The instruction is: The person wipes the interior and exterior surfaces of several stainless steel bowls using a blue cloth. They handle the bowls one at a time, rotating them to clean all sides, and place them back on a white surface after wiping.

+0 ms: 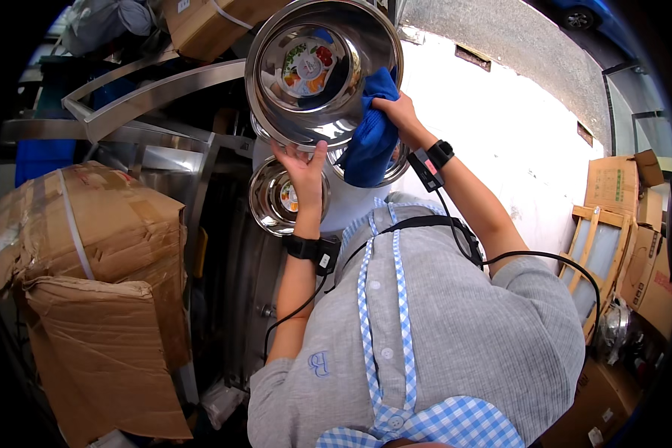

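Observation:
A large shiny steel basin (276, 112) with a colourful round label on its inner bottom is held up in front of me, its inside facing me. My left hand (302, 163) supports the near rim from below, thumb at the edge and fingers partly behind it. In my right hand (402, 118) a blue cloth (373, 142) is bunched against the basin's right rim and hangs down from there. Below the raised basin sits a smaller steel bowl (267, 198), also with a label inside. Another steel bowl (397, 166) shows partly behind the cloth.
At left stands a big taped cardboard box (104, 224) beside metal frames (157, 93). Another carton (209, 26) lies at the far left. Cardboard boxes (612, 183) and a wooden-framed crate (593, 243) stand at right. Cables run from devices on both my wrists.

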{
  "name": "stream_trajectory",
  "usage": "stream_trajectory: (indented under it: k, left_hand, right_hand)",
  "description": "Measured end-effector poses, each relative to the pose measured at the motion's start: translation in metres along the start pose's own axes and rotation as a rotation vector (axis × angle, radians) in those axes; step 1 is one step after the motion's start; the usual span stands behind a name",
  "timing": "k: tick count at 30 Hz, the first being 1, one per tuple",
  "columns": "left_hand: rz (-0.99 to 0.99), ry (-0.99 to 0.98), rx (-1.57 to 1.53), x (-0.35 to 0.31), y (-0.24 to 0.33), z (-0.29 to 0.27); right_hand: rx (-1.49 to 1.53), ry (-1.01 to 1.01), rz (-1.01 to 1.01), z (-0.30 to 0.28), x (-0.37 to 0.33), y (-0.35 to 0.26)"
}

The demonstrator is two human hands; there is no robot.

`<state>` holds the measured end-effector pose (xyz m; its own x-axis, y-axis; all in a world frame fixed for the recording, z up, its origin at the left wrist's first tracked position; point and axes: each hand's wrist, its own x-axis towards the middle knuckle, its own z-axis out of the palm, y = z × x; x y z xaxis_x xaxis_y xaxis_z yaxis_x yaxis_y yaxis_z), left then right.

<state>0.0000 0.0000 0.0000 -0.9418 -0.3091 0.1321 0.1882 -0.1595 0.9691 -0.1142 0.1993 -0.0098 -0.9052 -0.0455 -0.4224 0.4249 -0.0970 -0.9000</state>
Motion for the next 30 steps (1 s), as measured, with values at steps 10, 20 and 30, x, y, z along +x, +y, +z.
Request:
stream_trajectory:
  k: [10, 20, 30]
  left_hand:
    - [-0.424, 0.113, -0.203, -0.017, -0.033, 0.006]
    - [-0.401, 0.169, -0.116, -0.027, -0.025, 0.001]
    - [-0.323, 0.077, 0.168, -0.038, -0.017, -0.025]
  right_hand:
    - [-0.03, -0.185, -0.069, 0.0, -0.018, -0.002]
    - [-0.51, -0.045, -0.679, 0.041, -0.061, -0.029]
    - [-1.075, -0.057, -0.869, 0.066, -0.027, -0.007]
